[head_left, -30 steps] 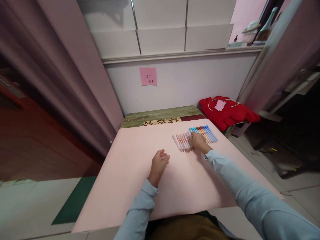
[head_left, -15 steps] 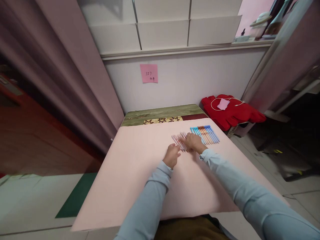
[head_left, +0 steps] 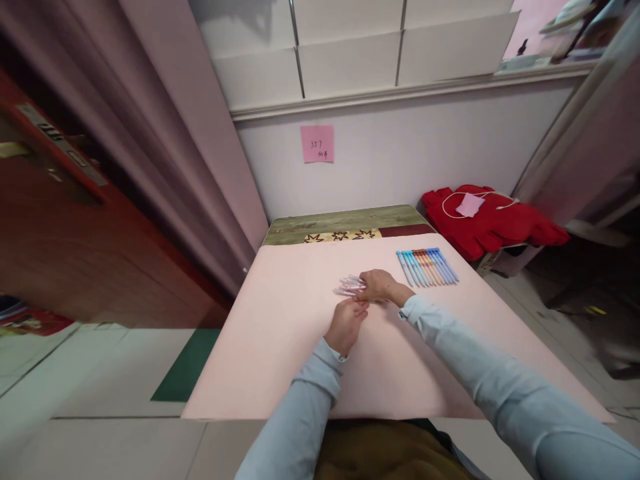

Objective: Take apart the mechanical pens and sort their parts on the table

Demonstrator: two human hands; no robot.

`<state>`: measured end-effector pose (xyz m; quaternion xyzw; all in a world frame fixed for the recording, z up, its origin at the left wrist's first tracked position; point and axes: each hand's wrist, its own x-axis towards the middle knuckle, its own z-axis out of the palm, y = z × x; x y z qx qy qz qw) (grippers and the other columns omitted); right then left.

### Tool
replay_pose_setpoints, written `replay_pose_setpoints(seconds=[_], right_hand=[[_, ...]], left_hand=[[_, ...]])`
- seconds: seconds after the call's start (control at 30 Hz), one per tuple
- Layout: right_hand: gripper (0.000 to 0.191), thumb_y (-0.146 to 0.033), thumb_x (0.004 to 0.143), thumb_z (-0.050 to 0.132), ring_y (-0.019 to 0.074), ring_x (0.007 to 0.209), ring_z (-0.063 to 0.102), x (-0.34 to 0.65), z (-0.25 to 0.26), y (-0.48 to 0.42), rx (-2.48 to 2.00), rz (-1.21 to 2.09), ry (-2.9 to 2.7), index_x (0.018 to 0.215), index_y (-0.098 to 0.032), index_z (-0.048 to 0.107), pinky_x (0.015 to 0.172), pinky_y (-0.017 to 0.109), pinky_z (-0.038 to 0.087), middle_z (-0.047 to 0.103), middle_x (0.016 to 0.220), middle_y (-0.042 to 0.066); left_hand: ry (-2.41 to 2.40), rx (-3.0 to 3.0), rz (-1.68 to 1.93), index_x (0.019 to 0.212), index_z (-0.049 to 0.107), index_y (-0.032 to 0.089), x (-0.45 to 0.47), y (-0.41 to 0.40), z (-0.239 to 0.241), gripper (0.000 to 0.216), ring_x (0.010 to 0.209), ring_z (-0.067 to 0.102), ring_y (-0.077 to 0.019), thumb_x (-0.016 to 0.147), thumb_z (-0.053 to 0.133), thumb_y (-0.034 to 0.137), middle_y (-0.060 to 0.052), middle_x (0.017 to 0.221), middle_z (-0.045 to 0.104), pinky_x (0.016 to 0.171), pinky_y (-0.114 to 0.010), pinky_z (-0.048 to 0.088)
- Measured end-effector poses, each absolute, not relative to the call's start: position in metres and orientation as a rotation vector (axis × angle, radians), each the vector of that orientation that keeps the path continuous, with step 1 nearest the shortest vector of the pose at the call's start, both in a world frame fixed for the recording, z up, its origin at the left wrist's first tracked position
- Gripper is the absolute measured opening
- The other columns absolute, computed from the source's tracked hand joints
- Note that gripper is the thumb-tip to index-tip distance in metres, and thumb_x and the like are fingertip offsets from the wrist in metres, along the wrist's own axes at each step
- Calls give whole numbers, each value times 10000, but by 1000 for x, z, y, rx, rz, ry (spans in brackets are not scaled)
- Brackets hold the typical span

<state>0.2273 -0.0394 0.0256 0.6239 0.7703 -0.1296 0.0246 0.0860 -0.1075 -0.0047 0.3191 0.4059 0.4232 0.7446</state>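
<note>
A bunch of pale pink pens point(head_left: 350, 285) sticks out to the left from my right hand point(head_left: 379, 285), whose fingers are wrapped round it just above the table. My left hand point(head_left: 347, 325) is close below, its fingers curled together and meeting the right hand at the near side of the bunch. Whether the left fingers hold any pen is hidden. To the right, a neat row of pens point(head_left: 427, 268) lies side by side, light blue at the left, brown and peach in the middle, darker blue at the right.
A pale pink sheet point(head_left: 260, 347) covers most of the table, with a green wood-pattern strip point(head_left: 285, 231) at the back. Red cloth point(head_left: 500, 223) with a white cord lies past the right rear corner. A pink note point(head_left: 317, 144) is on the wall.
The pink pens, spread in a row before, are now gathered into a bunch in my right hand. My left hand has come in against it. The view has shifted left.
</note>
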Motion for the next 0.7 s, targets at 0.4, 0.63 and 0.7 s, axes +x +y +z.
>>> replay_pose_setpoints(seconds=[0.4,0.63,0.7], right_hand=[[624,-633,789,676,302,1077,651,180,19,-50,1607,-269,2749,1236,-204,603,860,339,480,671,1208,136],[854,-700,747,691,312,1168,602,215,-9,-71,1947,-336,2786,1408,-198,489,963,394,461,610,1322,153],[851,-702,760,679,312,1200,582,219,-19,-77,2028,-388,2820,1412,-188,492,1011,412,436,601,1340,158]], left_hand=[[1317,1131,1030,1093,606,168,13,-132,-15,355,773,672,-205,755,643,268,-65,872,676,793,-397,559],[1569,1958,1199,1238,575,122,-25,-73,-26,438,1345,476,-312,882,557,376,-210,1367,555,1159,-501,344],[1532,1943,1143,1267,568,124,-20,-53,-27,445,1382,450,-302,924,493,397,-211,1413,531,1175,-498,325]])
